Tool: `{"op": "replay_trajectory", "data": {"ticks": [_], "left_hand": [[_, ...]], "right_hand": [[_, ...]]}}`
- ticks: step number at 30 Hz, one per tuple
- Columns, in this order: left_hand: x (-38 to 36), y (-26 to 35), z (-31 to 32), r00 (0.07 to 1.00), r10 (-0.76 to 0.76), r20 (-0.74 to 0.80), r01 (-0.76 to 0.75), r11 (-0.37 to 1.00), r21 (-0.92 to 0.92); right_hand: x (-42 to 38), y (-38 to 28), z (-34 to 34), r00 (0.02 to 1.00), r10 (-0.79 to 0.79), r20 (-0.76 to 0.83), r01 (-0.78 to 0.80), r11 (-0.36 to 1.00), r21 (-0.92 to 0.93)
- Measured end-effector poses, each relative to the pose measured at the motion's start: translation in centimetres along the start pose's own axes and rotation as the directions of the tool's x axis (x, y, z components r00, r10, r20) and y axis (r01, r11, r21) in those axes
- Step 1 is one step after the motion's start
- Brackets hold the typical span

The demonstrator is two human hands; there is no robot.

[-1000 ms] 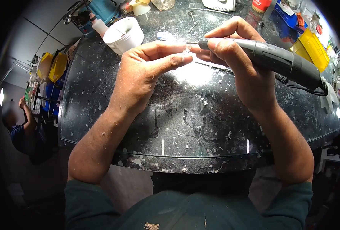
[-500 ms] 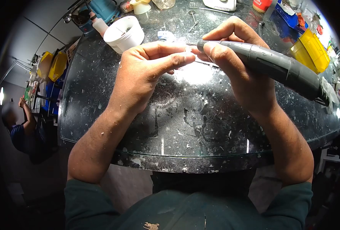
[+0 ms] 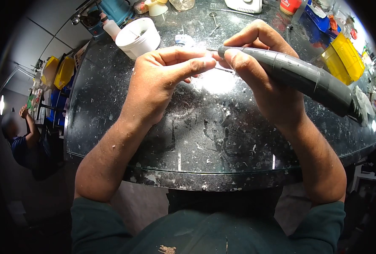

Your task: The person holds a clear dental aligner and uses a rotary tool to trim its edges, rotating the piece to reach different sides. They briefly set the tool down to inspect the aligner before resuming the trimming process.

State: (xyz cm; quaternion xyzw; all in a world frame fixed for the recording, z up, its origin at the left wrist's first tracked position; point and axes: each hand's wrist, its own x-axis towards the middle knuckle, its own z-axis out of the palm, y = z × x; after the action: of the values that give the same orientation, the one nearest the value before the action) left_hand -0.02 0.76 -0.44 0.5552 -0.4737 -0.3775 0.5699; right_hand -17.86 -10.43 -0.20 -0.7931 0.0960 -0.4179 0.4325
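Head view: grinding step.
Left hand (image 3: 162,80): pinched on small clear piece (image 3: 208,54).
Right hand (image 3: 260,67): clamped on rotary tool (image 3: 298,76).
Advice: brace wrists, light tip pressure above surface (image 3: 213,131).

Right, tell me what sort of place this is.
Probably a small workshop or craft bench: a dark worktop flecked with shavings, a corded rotary tool in the right hand, and yellow parts bins at the edge.

White tub (image 3: 138,38) blocks far-left; near benchtop (image 3: 222,139) open.
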Motion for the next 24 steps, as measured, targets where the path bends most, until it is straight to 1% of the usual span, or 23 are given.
{"op": "replay_trajectory", "data": {"ticks": [4, 6, 7, 9, 10, 12, 13, 14, 16, 17, 18, 20, 21, 23, 24], "left_hand": [[0.0, -0.1, -0.1, 1.000, 0.013, 0.003, -0.013, 1.000, 0.014], [0.0, -0.2, -0.1, 1.000, 0.007, 0.004, -0.007, 1.000, 0.008], [0.1, -0.2, -0.2, 1.000, 0.007, 0.008, -0.007, 1.000, 0.002], [0.0, -0.2, -0.1, 1.000, 0.007, 0.012, -0.007, 1.000, -0.003], [0.0, -0.1, -0.1, 1.000, 0.002, 0.009, -0.002, 1.000, 0.003], [0.0, -0.1, 0.0, 1.000, -0.003, 0.005, 0.003, 1.000, 0.008], [0.0, -0.2, 0.0, 1.000, -0.006, 0.010, 0.006, 1.000, -0.010], [0.0, -0.2, 0.0, 1.000, -0.009, 0.015, 0.010, 1.000, -0.028], [0.0, -0.3, 0.1, 0.999, -0.011, 0.030, 0.013, 0.998, -0.060], [0.0, -0.3, 0.1, 0.999, -0.013, 0.044, 0.017, 0.996, -0.093], [0.0, -0.3, 0.1, 0.999, -0.012, 0.046, 0.017, 0.995, -0.094], [0.1, -0.2, 0.0, 0.997, 0.009, 0.079, -0.003, 0.997, -0.078], [0.1, -0.3, -0.1, 0.997, 0.009, 0.077, -0.003, 0.997, -0.079], [0.3, -0.7, -0.1, 0.997, 0.043, 0.063, -0.037, 0.995, -0.090], [0.3, -0.5, 0.1, 0.997, 0.044, 0.063, -0.039, 0.995, -0.091]], "right_hand": [[0.0, 0.2, 0.0, 1.000, 0.005, -0.014, -0.005, 1.000, 0.014], [0.0, 0.1, -0.1, 0.999, -0.038, 0.021, 0.039, 0.999, -0.036], [0.0, 0.1, -0.1, 0.999, -0.039, 0.022, 0.040, 0.999, -0.036], [0.0, 0.3, -0.1, 0.993, -0.105, 0.047, 0.108, 0.992, -0.060], [0.0, 0.3, 0.0, 0.993, -0.105, 0.047, 0.108, 0.992, -0.060], [0.0, 0.1, 0.2, 0.998, 0.040, -0.046, -0.037, 0.997, 0.068], [0.2, 0.0, 0.2, 0.997, 0.035, -0.073, -0.026, 0.992, 0.122], [0.4, -0.3, 0.5, 0.997, 0.035, -0.073, -0.025, 0.992, 0.122], [0.8, -0.7, 1.2, 0.963, 0.188, -0.194, -0.140, 0.961, 0.239], [0.7, 0.1, 0.0, 0.998, 0.019, -0.064, -0.020, 1.000, -0.022], [0.6, 0.4, 0.3, 0.997, 0.076, -0.016, -0.071, 0.977, 0.203], [0.8, 0.8, -0.1, 0.998, 0.004, 0.059, -0.013, 0.988, 0.151], [0.8, 0.6, -0.1, 0.998, 0.003, 0.061, -0.012, 0.989, 0.150], [0.8, 0.3, -0.2, 0.990, 0.138, 0.016, -0.138, 0.965, 0.221], [0.8, 0.7, -0.3, 0.994, 0.110, -0.002, -0.108, 0.978, 0.181]]}}
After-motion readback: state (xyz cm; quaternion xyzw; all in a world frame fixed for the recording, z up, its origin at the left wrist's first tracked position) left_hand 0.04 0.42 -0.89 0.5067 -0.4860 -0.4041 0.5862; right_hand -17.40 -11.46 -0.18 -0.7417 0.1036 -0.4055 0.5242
